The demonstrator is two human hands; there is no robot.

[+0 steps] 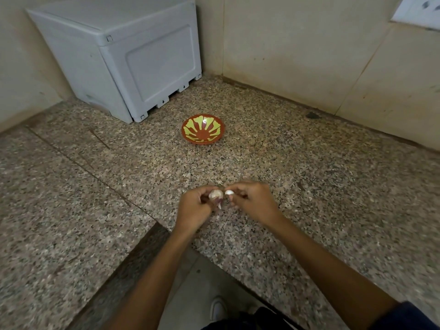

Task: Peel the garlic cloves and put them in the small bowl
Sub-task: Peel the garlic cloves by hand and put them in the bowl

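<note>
Holding close together over the near part of the speckled stone tabletop [309,186], almost touching. Left hand [196,207] curled round a clump of garlic [216,196], papery white and purplish skin showing, a loose strip of skin hanging down toward the body. Right hand [250,198] just beside it, pinching a single white clove [229,192] at the fingertips, apparently freshly pulled off the clump; peeled or not, too small to tell. Farther out, straight ahead and slightly left of the hands, well apart from both: the small bowl [203,129], red with yellow-green markings, nothing seen inside. Roughly equal reach for either hand, the left perhaps a touch better lined up; clove already in the right, so likely a forward carry away from the body. Beyond, a white plastic crate [114,55] against the wall corner.
</note>
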